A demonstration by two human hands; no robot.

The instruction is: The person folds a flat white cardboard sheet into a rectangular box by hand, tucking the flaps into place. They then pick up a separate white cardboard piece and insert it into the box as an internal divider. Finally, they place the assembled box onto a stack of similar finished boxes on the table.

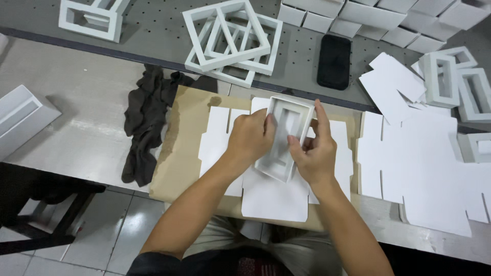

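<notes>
My left hand (250,137) and my right hand (316,152) both grip a white rectangular box frame (284,134), tilted above the table edge. The left fingers press on its left wall, the right thumb and fingers pinch its right wall. Under it lies a flat white die-cut card sheet (273,197) on a brown cardboard pad (179,148).
A dark crumpled cloth (146,122) lies left of the pad. Stacked white frames (230,38) and a black phone (334,61) sit further back. More flat white sheets (424,168) and frames (460,84) fill the right. A white box (20,115) sits at far left.
</notes>
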